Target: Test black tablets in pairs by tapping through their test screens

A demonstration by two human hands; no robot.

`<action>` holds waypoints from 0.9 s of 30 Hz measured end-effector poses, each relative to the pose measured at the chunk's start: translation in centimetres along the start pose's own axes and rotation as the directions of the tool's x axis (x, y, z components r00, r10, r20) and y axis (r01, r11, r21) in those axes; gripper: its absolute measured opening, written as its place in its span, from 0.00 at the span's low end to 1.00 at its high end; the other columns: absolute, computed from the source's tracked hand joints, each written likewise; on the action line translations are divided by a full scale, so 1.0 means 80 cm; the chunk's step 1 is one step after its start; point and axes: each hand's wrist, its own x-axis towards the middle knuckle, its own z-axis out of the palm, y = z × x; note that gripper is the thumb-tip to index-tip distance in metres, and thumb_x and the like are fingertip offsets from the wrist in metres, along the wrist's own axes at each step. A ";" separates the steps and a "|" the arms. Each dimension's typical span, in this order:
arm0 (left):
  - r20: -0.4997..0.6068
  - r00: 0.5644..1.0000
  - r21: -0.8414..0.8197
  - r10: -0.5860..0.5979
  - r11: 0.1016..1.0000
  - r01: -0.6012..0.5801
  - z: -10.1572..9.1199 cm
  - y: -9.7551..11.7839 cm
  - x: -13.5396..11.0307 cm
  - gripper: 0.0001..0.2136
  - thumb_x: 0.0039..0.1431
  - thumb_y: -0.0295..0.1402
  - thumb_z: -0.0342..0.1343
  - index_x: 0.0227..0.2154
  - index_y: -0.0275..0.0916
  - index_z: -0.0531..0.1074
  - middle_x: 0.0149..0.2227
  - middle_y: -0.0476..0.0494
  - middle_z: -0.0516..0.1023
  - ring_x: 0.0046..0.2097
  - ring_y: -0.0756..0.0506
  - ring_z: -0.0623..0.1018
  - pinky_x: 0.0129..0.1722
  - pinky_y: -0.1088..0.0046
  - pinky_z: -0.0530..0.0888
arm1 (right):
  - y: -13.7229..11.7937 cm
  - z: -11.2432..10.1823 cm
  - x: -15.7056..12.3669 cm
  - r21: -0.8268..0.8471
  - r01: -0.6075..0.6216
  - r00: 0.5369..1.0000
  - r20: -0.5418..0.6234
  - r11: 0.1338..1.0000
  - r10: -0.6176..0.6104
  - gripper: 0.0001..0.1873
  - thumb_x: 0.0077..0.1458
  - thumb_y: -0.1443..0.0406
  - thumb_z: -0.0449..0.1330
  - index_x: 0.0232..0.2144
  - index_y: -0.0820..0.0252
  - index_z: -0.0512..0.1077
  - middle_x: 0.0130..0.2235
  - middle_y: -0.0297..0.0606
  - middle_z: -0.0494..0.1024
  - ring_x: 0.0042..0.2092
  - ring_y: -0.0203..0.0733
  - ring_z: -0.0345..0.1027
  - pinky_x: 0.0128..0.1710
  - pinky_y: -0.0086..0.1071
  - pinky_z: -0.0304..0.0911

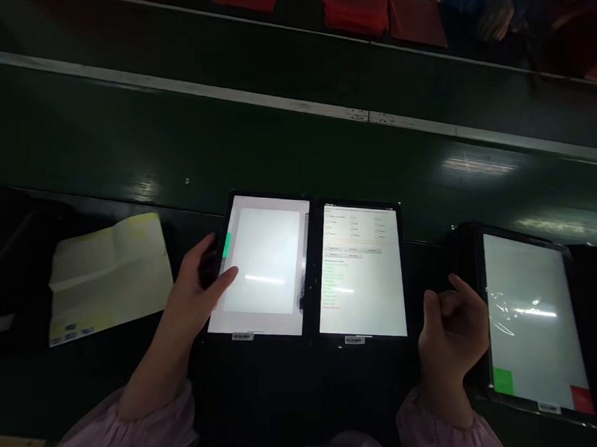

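My left hand (192,291) grips the left edge of a tablet (260,321), its thumb over the lit screen and its fingers partly hidden at the side. That screen shows a pale rectangle and a green tab. Close beside it lies a second tablet (375,291), with rows of checkboxes, grey buttons and lines of mostly green text. My right hand (453,325) is between this one and a third tablet (534,309). Its fingers are loosely curled, thumb and index finger apart, and nothing shows in them. The third tablet's white screen has a green and a red square at the bottom.
A creased yellowish paper sheet (113,274) lies left of my left hand, near dark material (16,255). Beyond the tablets, a metal strip (285,103) runs across the green surface. Red sheets or pouches (354,9) lie at the far side, near another person's blurred hand (496,20).
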 end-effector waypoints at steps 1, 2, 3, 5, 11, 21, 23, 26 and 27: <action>0.021 1.000 0.045 0.012 0.999 -0.013 -0.002 -0.005 0.003 0.42 0.53 0.46 0.70 0.71 0.48 0.66 0.74 0.36 0.67 0.74 0.26 0.67 0.70 0.44 0.71 | 0.000 0.001 0.000 0.003 -0.015 1.000 0.002 1.000 0.015 0.13 0.61 0.65 0.68 0.49 0.51 0.78 0.27 0.24 0.63 0.27 0.34 0.61 0.32 0.34 0.66; 0.029 0.999 0.097 0.026 0.995 -0.028 -0.003 -0.009 0.004 0.42 0.52 0.48 0.71 0.70 0.49 0.67 0.75 0.36 0.65 0.75 0.25 0.65 0.69 0.43 0.71 | 0.000 0.001 0.000 0.005 -0.032 0.999 0.002 0.999 0.032 0.13 0.60 0.64 0.68 0.49 0.51 0.78 0.28 0.25 0.64 0.28 0.35 0.61 0.32 0.34 0.66; 0.032 0.999 0.148 0.043 0.988 -0.048 -0.004 -0.012 0.004 0.42 0.52 0.49 0.72 0.70 0.50 0.67 0.76 0.37 0.63 0.76 0.23 0.62 0.69 0.42 0.71 | 0.000 0.002 0.000 0.003 -0.052 0.999 -0.001 0.999 0.052 0.13 0.60 0.63 0.69 0.48 0.52 0.78 0.29 0.26 0.64 0.28 0.35 0.62 0.31 0.35 0.66; -0.004 0.995 0.203 0.097 0.975 -0.094 -0.002 -0.015 0.001 0.41 0.54 0.51 0.70 0.70 0.50 0.67 0.75 0.36 0.63 0.76 0.22 0.60 0.69 0.39 0.71 | 0.001 0.002 -0.001 -0.004 -0.085 0.996 -0.013 0.996 0.085 0.14 0.59 0.61 0.69 0.48 0.53 0.78 0.30 0.27 0.66 0.29 0.36 0.63 0.30 0.35 0.64; -0.013 0.988 0.091 0.153 0.984 -0.151 0.004 -0.019 0.000 0.36 0.60 0.50 0.64 0.70 0.48 0.67 0.75 0.35 0.63 0.76 0.27 0.62 0.74 0.42 0.61 | 0.004 0.004 0.000 0.009 -0.054 0.998 -0.030 0.998 0.055 0.16 0.56 0.66 0.69 0.47 0.55 0.79 0.29 0.27 0.68 0.28 0.35 0.63 0.27 0.32 0.61; 0.289 0.947 0.282 0.143 0.932 -0.227 -0.027 -0.038 -0.034 0.61 0.47 0.63 0.69 0.79 0.49 0.45 0.81 0.30 0.44 0.78 0.17 0.52 0.67 0.29 0.67 | -0.009 -0.013 0.001 0.040 0.196 0.941 0.272 0.980 -0.200 0.08 0.64 0.70 0.66 0.43 0.53 0.83 0.24 0.25 0.65 0.24 0.33 0.60 0.24 0.30 0.61; 0.288 0.945 0.300 0.154 0.923 -0.241 -0.025 -0.040 -0.042 0.63 0.46 0.64 0.69 0.79 0.49 0.43 0.81 0.29 0.45 0.78 0.17 0.51 0.67 0.29 0.66 | -0.019 -0.016 0.004 0.101 0.394 0.822 0.407 0.914 -0.399 0.10 0.65 0.71 0.64 0.40 0.53 0.84 0.27 0.30 0.70 0.29 0.37 0.66 0.25 0.32 0.63; 0.176 0.969 0.307 0.174 0.926 -0.222 -0.018 -0.042 -0.035 0.60 0.48 0.63 0.69 0.78 0.47 0.47 0.80 0.28 0.47 0.79 0.18 0.49 0.71 0.29 0.59 | -0.032 -0.018 0.005 0.156 0.568 0.653 0.511 0.808 -0.559 0.11 0.67 0.70 0.61 0.37 0.55 0.84 0.36 0.38 0.77 0.46 0.46 0.74 0.37 0.37 0.72; 0.133 0.976 0.298 0.171 0.933 -0.204 -0.016 -0.043 -0.029 0.59 0.49 0.62 0.69 0.78 0.47 0.49 0.80 0.28 0.48 0.79 0.19 0.49 0.72 0.30 0.57 | -0.034 -0.019 0.004 0.163 0.590 0.620 0.536 0.791 -0.573 0.12 0.67 0.70 0.60 0.36 0.55 0.83 0.39 0.39 0.78 0.51 0.48 0.74 0.42 0.39 0.74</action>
